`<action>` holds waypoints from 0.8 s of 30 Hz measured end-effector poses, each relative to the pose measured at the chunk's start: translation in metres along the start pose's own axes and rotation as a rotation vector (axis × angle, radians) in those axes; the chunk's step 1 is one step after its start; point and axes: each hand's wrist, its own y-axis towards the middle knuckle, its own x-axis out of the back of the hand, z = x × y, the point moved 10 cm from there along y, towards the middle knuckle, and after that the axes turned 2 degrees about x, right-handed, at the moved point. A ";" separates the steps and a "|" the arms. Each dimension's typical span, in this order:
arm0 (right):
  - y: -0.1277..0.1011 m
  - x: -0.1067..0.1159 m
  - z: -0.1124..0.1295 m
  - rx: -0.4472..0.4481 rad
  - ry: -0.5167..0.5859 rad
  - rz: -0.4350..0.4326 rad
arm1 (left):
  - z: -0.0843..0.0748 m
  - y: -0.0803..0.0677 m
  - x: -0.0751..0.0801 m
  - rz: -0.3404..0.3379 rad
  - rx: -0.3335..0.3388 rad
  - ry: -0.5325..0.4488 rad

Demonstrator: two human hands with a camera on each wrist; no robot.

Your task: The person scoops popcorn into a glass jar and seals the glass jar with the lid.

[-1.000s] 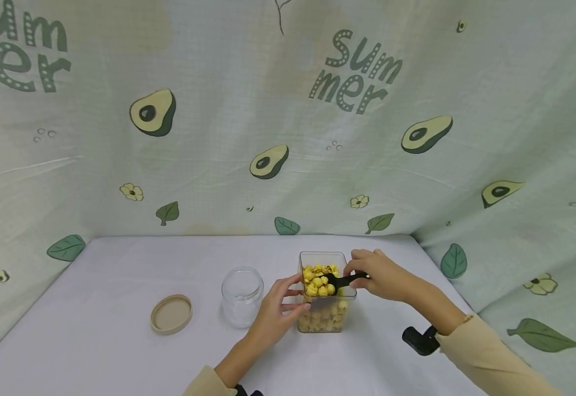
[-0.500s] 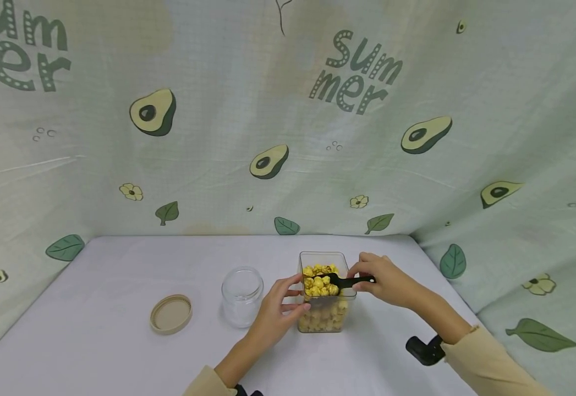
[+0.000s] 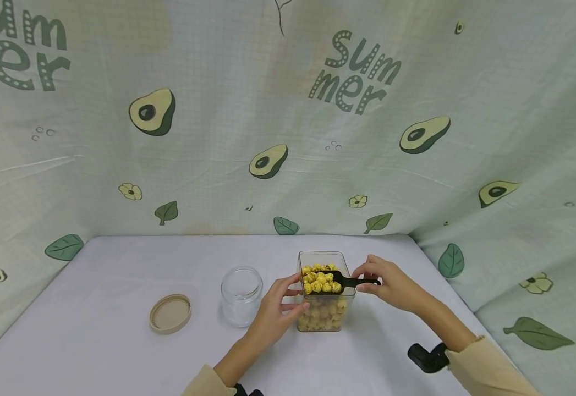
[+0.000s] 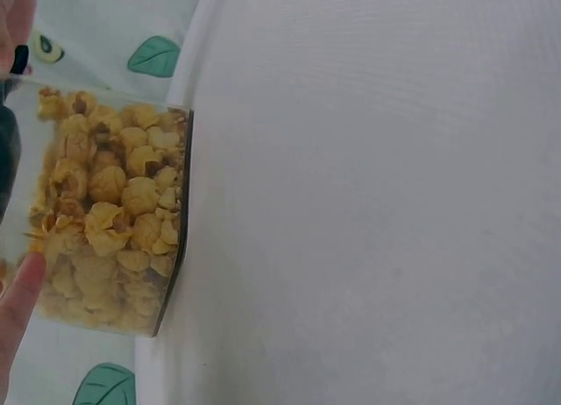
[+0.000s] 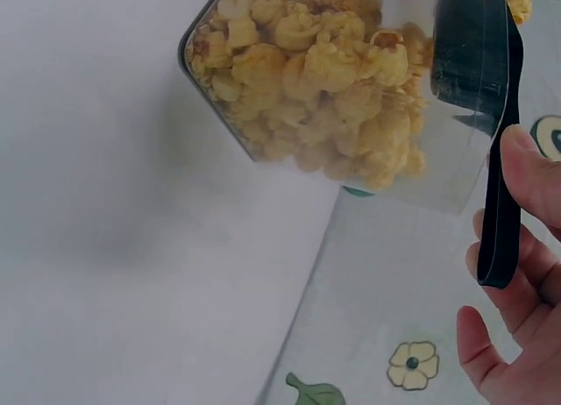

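A clear square-sided container (image 3: 319,319) of yellow popcorn stands upright on the table. My left hand (image 3: 279,308) holds it at its left side, the thumb on the front face and the other fingers along the left wall. My right hand (image 3: 384,280) pinches the handle of a black scoop (image 5: 500,186) between thumb and fingers. The scoop lies nearly level within the container's mouth, heaped with popcorn (image 3: 321,281). In the right wrist view its dark bowl shows through the clear wall, above the remaining popcorn (image 5: 316,81). The left wrist view shows a fingertip (image 4: 31,269) against the wall.
A clear round jar (image 3: 240,300) with an open top stands just left of my left hand. Further left lies a round beige lid (image 3: 170,314). A printed curtain (image 3: 208,110) hangs behind and beside the white table (image 3: 119,275).
My right hand has moved right and slightly nearer, drawing the scoop's handle outward. The scoop has levelled and shows more of its bowl under the popcorn. My left hand and the container stay put.
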 end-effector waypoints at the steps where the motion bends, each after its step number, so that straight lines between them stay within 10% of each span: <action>1: -0.001 0.000 -0.001 -0.009 0.007 -0.003 | 0.000 0.000 0.000 0.001 -0.001 0.000; 24: -0.009 0.006 -0.013 -0.051 0.020 -0.106 | -0.002 -0.001 0.001 -0.007 0.004 -0.014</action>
